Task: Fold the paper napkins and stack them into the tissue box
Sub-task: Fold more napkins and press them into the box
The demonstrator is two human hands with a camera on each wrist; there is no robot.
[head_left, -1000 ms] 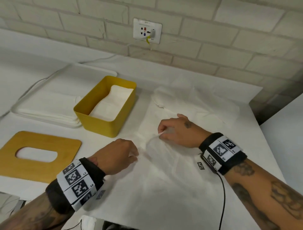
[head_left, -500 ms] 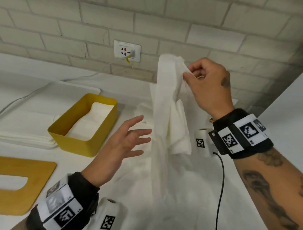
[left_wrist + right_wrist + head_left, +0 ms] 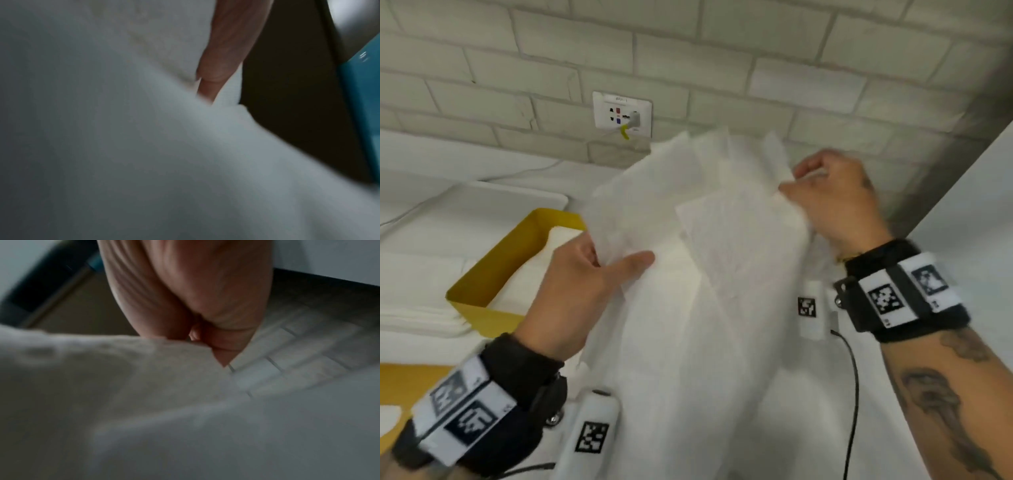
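A large white paper napkin (image 3: 726, 246) hangs spread in the air above the table, blurred by motion. My right hand (image 3: 787, 181) pinches its upper right edge. My left hand (image 3: 619, 263) holds its left edge, thumb on the front and fingers hidden behind the sheet. The yellow tissue box (image 3: 493, 270) stands open to the left with folded napkins (image 3: 541, 263) inside. In the left wrist view the napkin (image 3: 123, 146) fills the picture beside one finger (image 3: 222, 56). In the right wrist view my curled fingers (image 3: 205, 308) sit at the napkin's (image 3: 102, 386) edge.
A wooden lid (image 3: 400, 380) with an oval slot lies at the near left. A white tray (image 3: 482, 198) with stacked napkins (image 3: 421, 308) sits behind and left of the box. A brick wall with a socket (image 3: 621, 114) rises at the back. A black cable (image 3: 854, 377) runs from my right wrist.
My right hand lifted the napkin off the table. My left hand, open half a second ago, has taken the left edge, and the sheet now spreads between both hands.
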